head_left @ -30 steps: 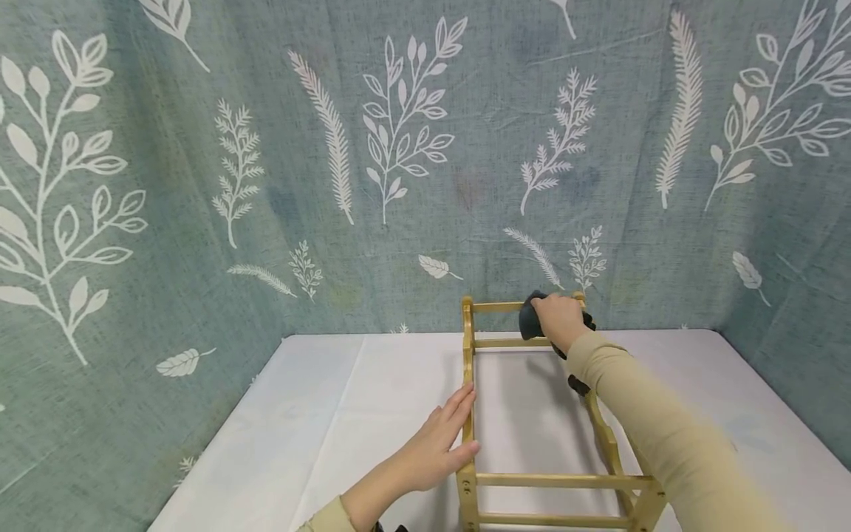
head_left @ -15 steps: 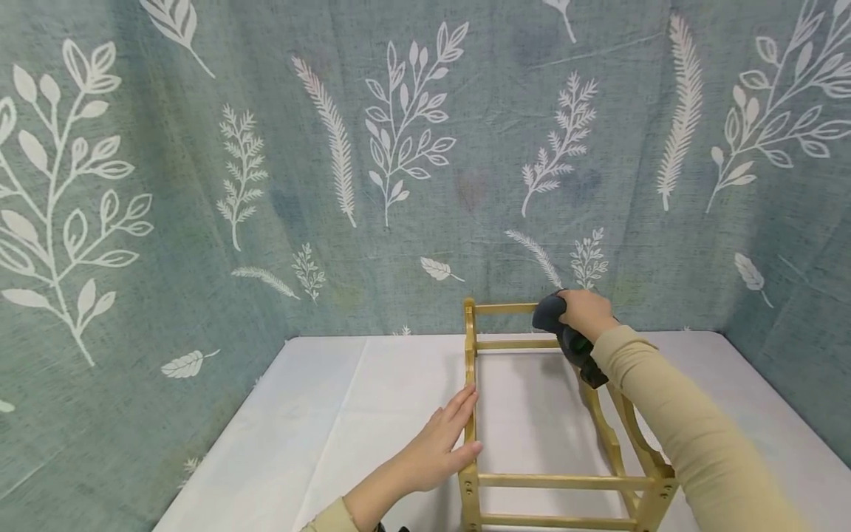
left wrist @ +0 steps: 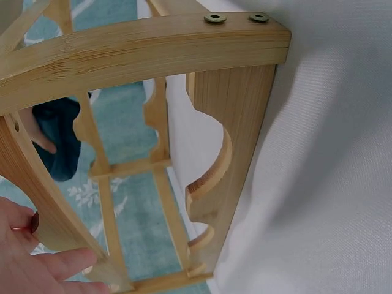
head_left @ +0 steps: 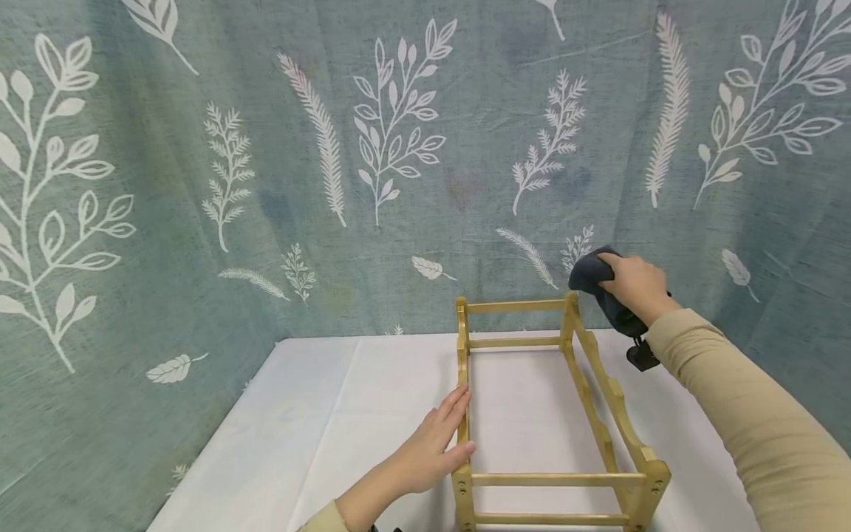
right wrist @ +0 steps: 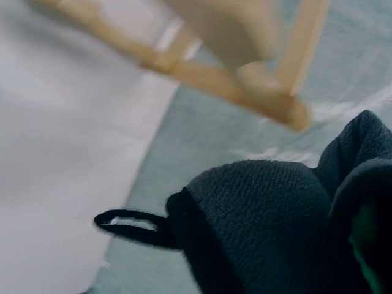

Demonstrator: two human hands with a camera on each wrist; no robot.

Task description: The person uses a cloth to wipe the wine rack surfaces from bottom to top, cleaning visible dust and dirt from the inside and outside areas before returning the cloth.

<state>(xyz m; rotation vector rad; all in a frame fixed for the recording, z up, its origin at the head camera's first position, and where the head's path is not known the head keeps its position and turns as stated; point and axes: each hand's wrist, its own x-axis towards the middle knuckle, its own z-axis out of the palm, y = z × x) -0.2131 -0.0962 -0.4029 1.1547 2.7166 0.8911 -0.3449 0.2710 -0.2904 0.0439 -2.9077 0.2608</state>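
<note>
My R hand (head_left: 634, 287) w/ dark fabric item (head_left: 590, 276) has room right of the wooden rack (head_left: 558, 479); curtain (head_left: 479, 236) blocks behind. Rack's middle's open for reaching down, but my L hand (head_left: 431, 449) obstructs the left side.

No readable text from where I stand: no label, brand or number legible on the light-brown slatted wooden rack (head_left: 558, 479), dark blue-grey plush fabric item (head_left: 592, 274), white cloth-covered surface (head_left: 319, 414) or blue-green leaf-patterned fabric backdrop (head_left: 479, 148).
</note>
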